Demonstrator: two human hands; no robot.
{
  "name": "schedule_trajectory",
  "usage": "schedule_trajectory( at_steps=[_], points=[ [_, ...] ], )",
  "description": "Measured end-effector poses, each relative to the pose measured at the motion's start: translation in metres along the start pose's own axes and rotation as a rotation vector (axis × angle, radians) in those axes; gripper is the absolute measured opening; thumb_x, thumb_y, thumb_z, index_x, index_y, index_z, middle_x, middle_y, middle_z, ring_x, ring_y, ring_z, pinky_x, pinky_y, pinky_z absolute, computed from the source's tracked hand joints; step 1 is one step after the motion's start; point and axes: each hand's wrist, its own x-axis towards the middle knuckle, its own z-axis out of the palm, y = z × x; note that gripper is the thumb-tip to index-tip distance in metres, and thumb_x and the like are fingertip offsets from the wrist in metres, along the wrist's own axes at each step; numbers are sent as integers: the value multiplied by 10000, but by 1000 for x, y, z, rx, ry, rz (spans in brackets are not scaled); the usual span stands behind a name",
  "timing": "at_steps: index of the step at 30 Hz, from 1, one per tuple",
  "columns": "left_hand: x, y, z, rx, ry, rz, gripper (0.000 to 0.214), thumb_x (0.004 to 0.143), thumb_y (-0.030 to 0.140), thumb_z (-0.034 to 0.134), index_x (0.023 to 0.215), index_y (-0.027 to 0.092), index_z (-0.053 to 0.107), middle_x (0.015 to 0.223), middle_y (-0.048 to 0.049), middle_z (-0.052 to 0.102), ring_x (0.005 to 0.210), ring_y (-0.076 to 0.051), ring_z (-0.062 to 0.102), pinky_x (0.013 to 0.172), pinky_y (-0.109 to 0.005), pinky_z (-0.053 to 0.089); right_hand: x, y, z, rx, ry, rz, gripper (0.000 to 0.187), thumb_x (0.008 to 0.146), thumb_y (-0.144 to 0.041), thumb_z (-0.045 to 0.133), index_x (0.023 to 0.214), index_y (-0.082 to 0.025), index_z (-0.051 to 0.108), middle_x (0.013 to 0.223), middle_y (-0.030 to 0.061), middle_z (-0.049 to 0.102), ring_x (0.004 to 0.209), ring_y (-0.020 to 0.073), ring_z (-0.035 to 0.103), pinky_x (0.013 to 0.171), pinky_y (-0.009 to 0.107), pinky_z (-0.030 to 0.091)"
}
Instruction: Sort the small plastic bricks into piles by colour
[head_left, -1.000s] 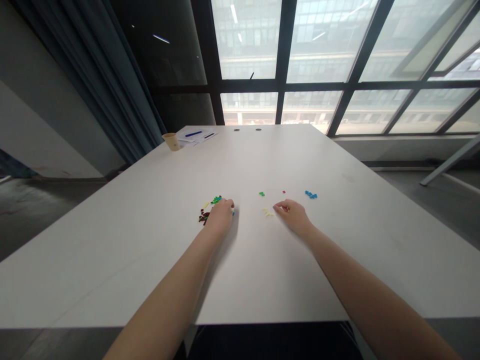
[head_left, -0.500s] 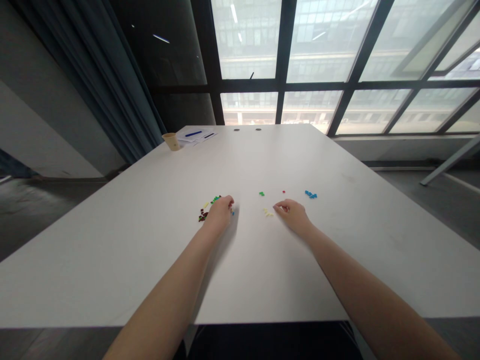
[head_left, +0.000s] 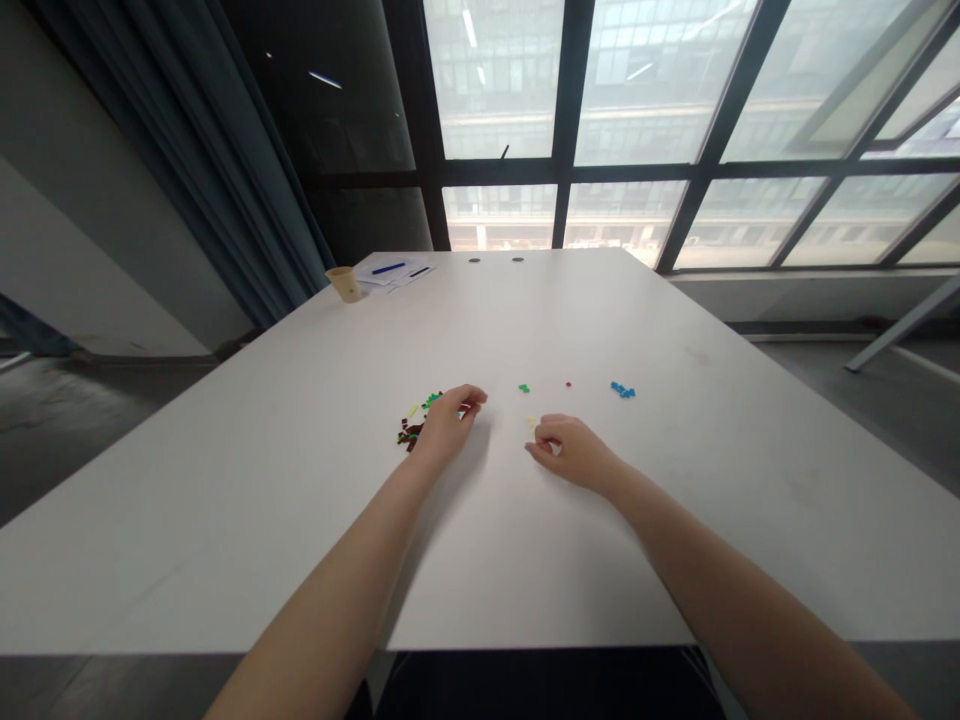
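My left hand (head_left: pixel 453 418) is over the right side of a mixed pile of small pieces, its fingers curled toward the thumb. Whatever is between those fingertips is too small to make out. Dark brown pieces (head_left: pixel 409 434), green pieces (head_left: pixel 431 400) and a pale yellow piece (head_left: pixel 413 410) show beside that hand. My right hand (head_left: pixel 570 450) is closed, thumb and forefinger bent close together at the table. A few pale yellow pieces (head_left: pixel 531 421) lie just beyond its fingers, partly hidden. I cannot tell what, if anything, it pinches.
Farther out lie a small green cluster (head_left: pixel 523 388), one red piece (head_left: pixel 568 384) and a blue cluster (head_left: pixel 622 390). A paper cup (head_left: pixel 346 285) stands at the white table's (head_left: pixel 525 330) far left, near papers (head_left: pixel 382 276) with a blue pen (head_left: pixel 388 268).
My left hand has shifted slightly right, away from the pile. My right hand has come left and nearer to me, now covering some of the pale yellow pieces.
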Motion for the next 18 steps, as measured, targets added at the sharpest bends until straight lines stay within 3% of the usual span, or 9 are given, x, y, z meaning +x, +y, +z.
schedule_trajectory(
  at_steps=[9, 18],
  points=[
    [-1, 3, 2, -175, -25, -23, 135, 750, 198, 515, 874, 176, 562, 883, -46, 671, 818, -142, 622, 784, -277, 484, -3, -4, 1, 2, -47, -47, 240, 740, -231, 500, 523, -187, 406, 573, -16, 432, 594, 109, 400, 585, 224, 291],
    [-3, 4, 1, -54, 26, 84, 171, 771, 327, 535, 843, 182, 590, 811, -29, 666, 734, -149, 606, 728, -294, 478, -3, -4, 1, 5, -52, -92, 255, 732, -201, 526, 530, -179, 372, 579, -21, 425, 584, 99, 380, 576, 226, 289]
  ],
)
